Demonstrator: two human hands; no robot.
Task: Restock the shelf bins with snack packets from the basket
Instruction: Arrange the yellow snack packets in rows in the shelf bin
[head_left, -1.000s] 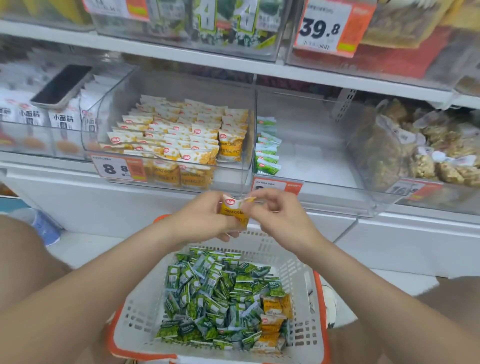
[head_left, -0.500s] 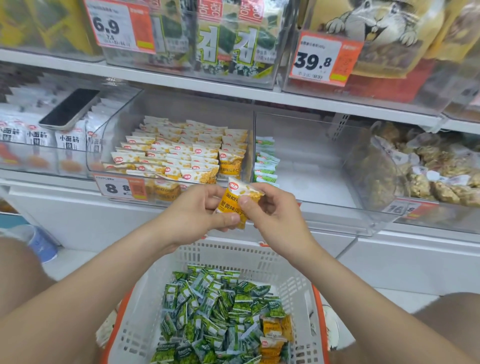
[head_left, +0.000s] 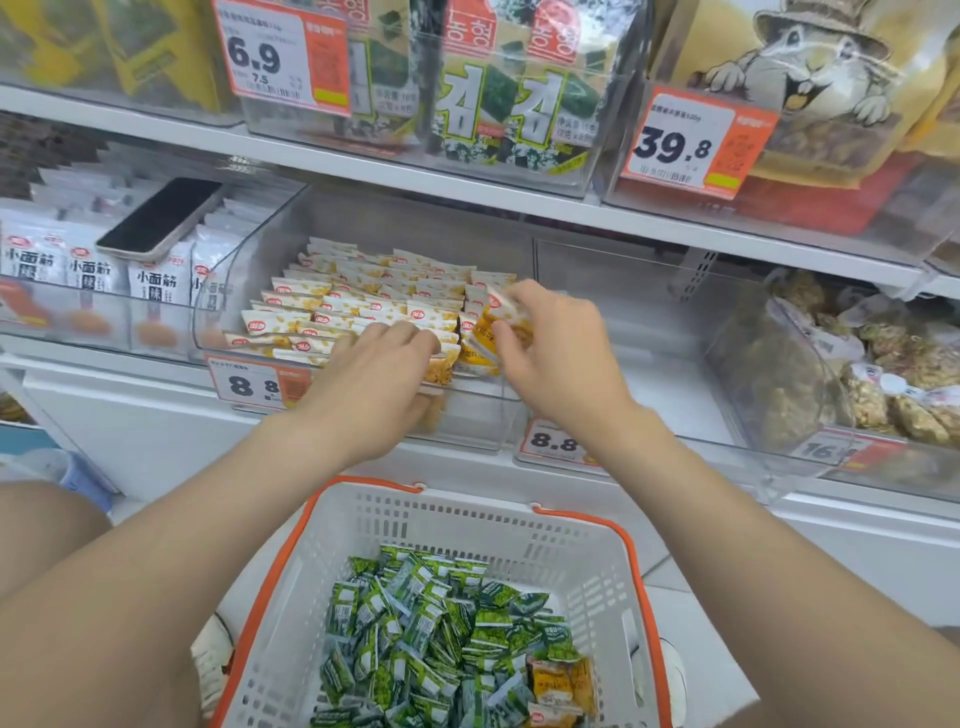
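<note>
A clear shelf bin (head_left: 249, 291) holds rows of yellow-and-white snack packets (head_left: 332, 301). My right hand (head_left: 556, 353) pinches one yellow packet (head_left: 485, 332) at the bin's front right corner, over the last row. My left hand (head_left: 384, 364) rests with its fingers straight on the front packets beside it. Below, a white basket (head_left: 467, 525) with orange handles holds many green packets (head_left: 431, 634) and a few yellow ones (head_left: 558, 680) at its right side.
A phone (head_left: 161, 218) lies on white packets in the left bin. The clear bin (head_left: 649, 332) to the right looks nearly empty. Further right is a bin of brown snacks (head_left: 883, 364). Price tags (head_left: 249, 387) hang on the bin fronts. Seaweed packs stand on the upper shelf.
Both hands rose from above the basket up to the bin. The yellow packet went with my right hand into the bin's front right corner. My left hand let go of it.
</note>
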